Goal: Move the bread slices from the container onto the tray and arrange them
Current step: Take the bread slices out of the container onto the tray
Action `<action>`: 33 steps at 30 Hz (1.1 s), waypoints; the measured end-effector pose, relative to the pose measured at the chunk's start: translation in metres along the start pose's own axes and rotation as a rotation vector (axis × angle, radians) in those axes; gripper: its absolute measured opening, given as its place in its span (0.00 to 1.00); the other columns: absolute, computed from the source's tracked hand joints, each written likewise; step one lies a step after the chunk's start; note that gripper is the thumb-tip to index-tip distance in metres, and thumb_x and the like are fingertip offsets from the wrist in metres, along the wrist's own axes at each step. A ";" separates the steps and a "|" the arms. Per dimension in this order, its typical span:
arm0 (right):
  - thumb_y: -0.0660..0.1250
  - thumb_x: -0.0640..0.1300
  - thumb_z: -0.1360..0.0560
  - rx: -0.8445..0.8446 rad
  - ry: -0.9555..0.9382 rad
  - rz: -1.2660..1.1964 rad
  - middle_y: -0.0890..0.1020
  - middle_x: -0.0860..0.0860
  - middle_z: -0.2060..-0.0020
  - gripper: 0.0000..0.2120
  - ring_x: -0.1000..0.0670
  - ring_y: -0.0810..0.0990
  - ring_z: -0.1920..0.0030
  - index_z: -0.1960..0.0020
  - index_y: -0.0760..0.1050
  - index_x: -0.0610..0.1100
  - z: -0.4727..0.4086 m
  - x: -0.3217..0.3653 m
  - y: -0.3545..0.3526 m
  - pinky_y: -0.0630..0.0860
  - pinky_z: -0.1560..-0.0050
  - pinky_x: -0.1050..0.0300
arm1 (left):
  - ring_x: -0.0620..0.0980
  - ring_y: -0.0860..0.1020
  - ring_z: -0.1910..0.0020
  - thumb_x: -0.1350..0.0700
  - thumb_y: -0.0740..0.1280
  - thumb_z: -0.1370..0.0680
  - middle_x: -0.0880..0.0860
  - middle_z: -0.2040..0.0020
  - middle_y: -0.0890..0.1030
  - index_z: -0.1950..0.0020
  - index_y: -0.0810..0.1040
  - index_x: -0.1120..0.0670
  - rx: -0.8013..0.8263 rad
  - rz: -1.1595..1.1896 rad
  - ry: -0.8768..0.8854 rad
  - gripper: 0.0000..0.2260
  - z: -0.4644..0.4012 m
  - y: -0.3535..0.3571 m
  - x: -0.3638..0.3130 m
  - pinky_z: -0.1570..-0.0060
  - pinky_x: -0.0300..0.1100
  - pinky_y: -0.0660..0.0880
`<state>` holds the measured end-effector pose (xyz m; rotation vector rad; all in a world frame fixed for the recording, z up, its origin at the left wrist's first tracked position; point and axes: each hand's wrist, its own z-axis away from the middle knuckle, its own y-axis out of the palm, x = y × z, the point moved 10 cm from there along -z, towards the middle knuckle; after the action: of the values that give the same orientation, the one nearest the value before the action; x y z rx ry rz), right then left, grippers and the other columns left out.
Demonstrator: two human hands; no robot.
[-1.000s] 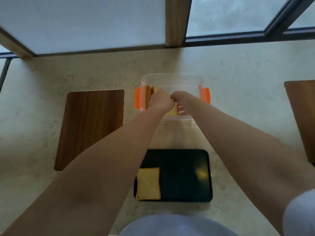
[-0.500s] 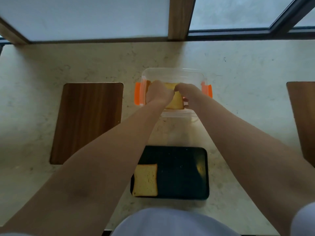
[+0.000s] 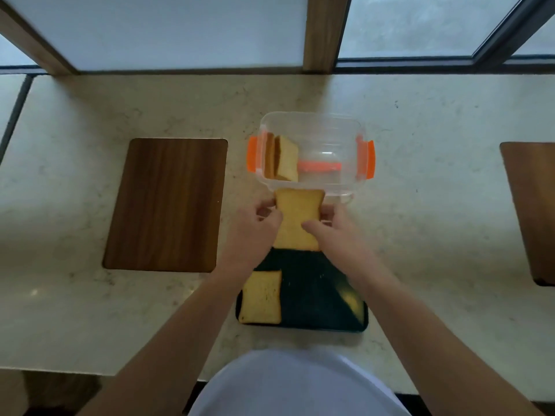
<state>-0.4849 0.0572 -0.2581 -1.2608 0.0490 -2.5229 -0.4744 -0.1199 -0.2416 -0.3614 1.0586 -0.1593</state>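
A bread slice [image 3: 295,217] hangs flat between the container and the tray, above the tray's far edge. My left hand [image 3: 255,229] grips its left side and my right hand [image 3: 333,232] grips its right side. The clear container [image 3: 327,121] with orange clips stands behind; two or three slices [image 3: 283,162] lean upright at its left end. The dark tray [image 3: 315,283] lies near the table's front edge, and one bread slice [image 3: 262,297] lies flat in its near left corner.
A brown wooden mat [image 3: 165,205] is set in the pale stone table left of the container. Another wooden mat [image 3: 531,205] is at the right edge. A window frame runs along the back.
Both hands have come out of the container toward me, lifting one slice with them. It now hangs over the tray's far edge instead of inside the container.
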 end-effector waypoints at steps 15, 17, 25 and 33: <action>0.66 0.48 0.24 0.035 0.275 0.283 0.74 0.43 0.39 0.24 0.49 0.82 0.53 0.31 0.69 0.41 0.029 -0.165 0.015 0.74 0.65 0.59 | 0.43 0.75 0.63 0.53 0.66 0.26 0.44 0.62 0.76 0.63 0.68 0.42 0.235 -0.099 -0.353 0.10 0.079 0.085 0.122 0.59 0.43 0.74; 0.66 0.48 0.24 0.033 0.285 0.256 0.75 0.44 0.41 0.22 0.48 0.83 0.52 0.33 0.69 0.42 0.029 -0.167 0.016 0.77 0.65 0.59 | 0.40 0.74 0.64 0.53 0.66 0.25 0.43 0.63 0.75 0.63 0.68 0.42 0.222 -0.115 -0.328 0.10 0.079 0.084 0.121 0.62 0.39 0.72; 0.67 0.51 0.25 0.060 0.292 0.369 0.74 0.46 0.37 0.29 0.52 0.78 0.52 0.27 0.66 0.42 0.025 -0.165 0.008 0.78 0.56 0.54 | 0.40 0.72 0.50 0.54 0.67 0.25 0.46 0.43 0.73 0.37 0.72 0.51 0.131 -0.224 -0.240 0.17 0.078 0.069 0.116 0.54 0.35 0.69; 0.66 0.52 0.24 -0.096 -0.193 0.141 0.81 0.58 0.51 0.11 0.58 0.80 0.50 0.43 0.76 0.51 -0.033 0.044 -0.041 0.78 0.52 0.58 | 0.44 0.77 0.48 0.51 0.67 0.24 0.46 0.43 0.76 0.32 0.70 0.53 -0.068 -0.132 0.091 0.21 -0.014 0.024 -0.034 0.51 0.39 0.76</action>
<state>-0.5462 0.0791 -0.2369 -1.4775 0.2095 -2.2939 -0.5036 -0.0902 -0.2285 -0.4902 1.1320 -0.2603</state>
